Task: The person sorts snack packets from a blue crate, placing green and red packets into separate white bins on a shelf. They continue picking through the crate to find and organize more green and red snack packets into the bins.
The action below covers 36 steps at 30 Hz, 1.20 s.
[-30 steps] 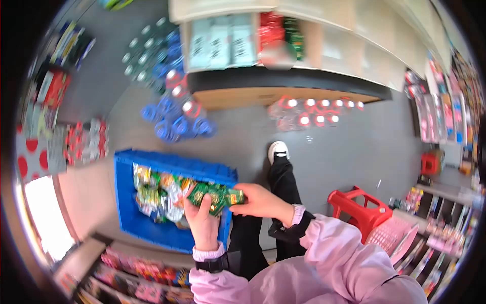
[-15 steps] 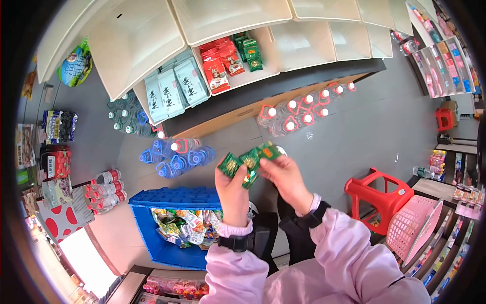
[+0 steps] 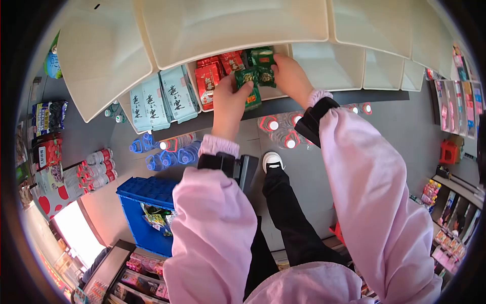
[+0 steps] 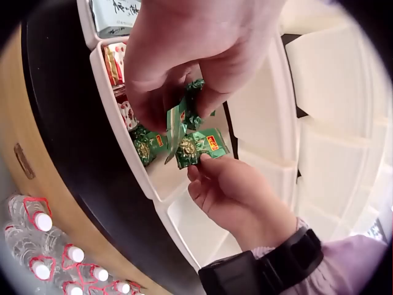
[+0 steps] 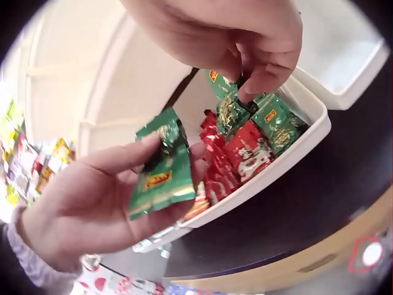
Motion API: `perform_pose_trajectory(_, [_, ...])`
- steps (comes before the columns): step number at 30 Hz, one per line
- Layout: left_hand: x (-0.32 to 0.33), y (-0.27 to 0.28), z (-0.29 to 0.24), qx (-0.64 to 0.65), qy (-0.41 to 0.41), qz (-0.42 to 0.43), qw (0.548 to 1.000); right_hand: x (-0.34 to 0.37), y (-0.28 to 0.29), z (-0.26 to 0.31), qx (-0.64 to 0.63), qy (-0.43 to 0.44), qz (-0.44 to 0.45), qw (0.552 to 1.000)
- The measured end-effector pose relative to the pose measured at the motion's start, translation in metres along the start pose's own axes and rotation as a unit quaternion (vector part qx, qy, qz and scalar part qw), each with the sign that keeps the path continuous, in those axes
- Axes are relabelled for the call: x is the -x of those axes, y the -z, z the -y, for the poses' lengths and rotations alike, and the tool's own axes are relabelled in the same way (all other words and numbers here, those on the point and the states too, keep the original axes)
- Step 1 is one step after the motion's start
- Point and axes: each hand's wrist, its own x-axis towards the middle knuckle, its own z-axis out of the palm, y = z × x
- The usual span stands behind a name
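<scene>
Both hands are over a white bin (image 5: 272,174). My left hand (image 3: 230,104) holds a green foil snack packet (image 5: 163,181) between thumb and fingers, its printed face showing in the right wrist view. To the right, my right hand (image 3: 294,80) pinches another green packet (image 5: 232,115) by its edge, inside the bin's opening. Red packets (image 5: 249,150) fill one side of the bin, and a green packet (image 5: 279,126) lies beside them near the front wall. In the left wrist view, the left fingers partly hide the packet they hold.
Pale blue bags (image 3: 178,93) stand in the bin to the left. More white bins (image 3: 326,66) line the shelf to the right and above. On the floor are bottles with red handles (image 3: 288,133), blue bottles (image 3: 174,157) and a blue crate (image 3: 144,187) with snack packets.
Both hands have moved from above the blue crate, up and forward to the shelf bin, bringing the green packets along. The packets are now apart, one in each hand.
</scene>
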Motion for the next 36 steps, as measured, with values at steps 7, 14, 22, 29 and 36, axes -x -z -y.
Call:
perform_pose_trajectory(7, [-0.038, -0.007, 0.034, 0.017, 0.014, -0.036, 0.999, -0.016, -0.017, -0.006, 0.085, 0.005, 0.094, 0.992])
perform_pose_trajectory(14, [-0.044, -0.008, 0.035, 0.026, 0.075, -0.065, 0.995, -0.003, -0.006, -0.003, 0.053, 0.015, 0.039, 0.998])
perform_pose_trajectory(22, [-0.015, -0.030, 0.014, 0.440, 0.103, -0.051, 0.891, 0.031, 0.015, 0.014, -0.300, -0.155, 0.077, 0.938])
perform_pose_trajectory(29, [-0.006, -0.011, 0.004, 0.262, 0.095, -0.045, 0.959, 0.013, 0.037, 0.012, -0.340, -0.140, 0.105, 0.924])
perform_pose_trajectory(36, [-0.032, 0.001, 0.012, -0.234, 0.028, 0.044, 0.971, -0.009, 0.030, 0.004, 0.038, 0.151, -0.025, 0.988])
